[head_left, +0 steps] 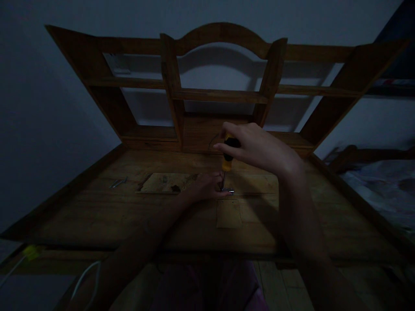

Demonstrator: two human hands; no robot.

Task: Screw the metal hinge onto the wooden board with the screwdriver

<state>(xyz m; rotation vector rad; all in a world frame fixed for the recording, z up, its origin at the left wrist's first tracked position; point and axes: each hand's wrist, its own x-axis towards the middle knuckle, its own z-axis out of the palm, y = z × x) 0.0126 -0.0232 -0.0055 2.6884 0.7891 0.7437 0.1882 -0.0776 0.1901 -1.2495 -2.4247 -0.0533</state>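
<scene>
My right hand is wrapped around the black and yellow handle of a screwdriver. The screwdriver stands nearly upright, its shaft pointing down. By its tip lies a small shiny metal piece, partly covered by my fingers. My left hand is closed on this piece, thumb along the near side and fingers beside the shaft. Under it is a long wooden board with a dark, damaged patch at its left. Just in front lies a small square panel with two little holes at its far edge. The tip's exact contact is hidden.
All this rests on a wooden desktop with raised side edges. A wooden shelf unit rises at the back against the wall. Several thin metal pieces lie at the left. A white cable and a yellow object are at the front left.
</scene>
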